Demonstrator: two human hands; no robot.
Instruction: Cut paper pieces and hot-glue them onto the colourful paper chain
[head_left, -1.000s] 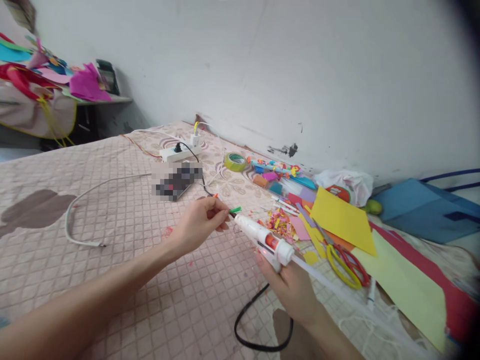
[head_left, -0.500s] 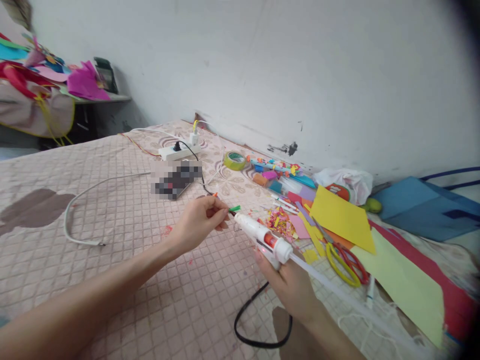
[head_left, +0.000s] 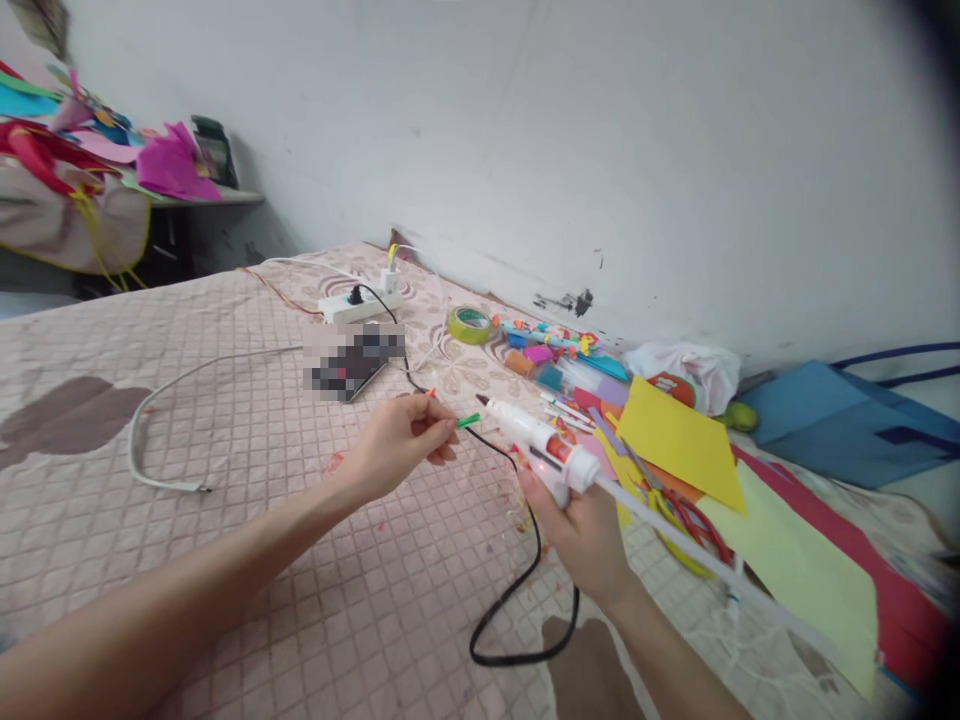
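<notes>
My left hand (head_left: 397, 445) pinches a small green paper strip (head_left: 469, 421), with an orange bit showing at the fingertips. My right hand (head_left: 581, 535) grips a white hot glue gun (head_left: 544, 450) with a long clear glue stick (head_left: 675, 535) trailing from its back. The gun's nozzle points left and stands a little apart from the green strip, above the quilted pink bedspread (head_left: 247, 450). Its black cord (head_left: 525, 600) loops down over the bedspread.
A white power strip (head_left: 358, 305), a blurred phone (head_left: 351, 360), a white cable (head_left: 161, 425) and a green tape roll (head_left: 470, 323) lie further back. Yellow paper (head_left: 679, 440), scissors (head_left: 690, 525), paper scraps and markers (head_left: 551, 350) are spread on the right by the wall.
My right hand has lifted the glue gun up and a little to the right, away from the green strip. The left hand has barely moved.
</notes>
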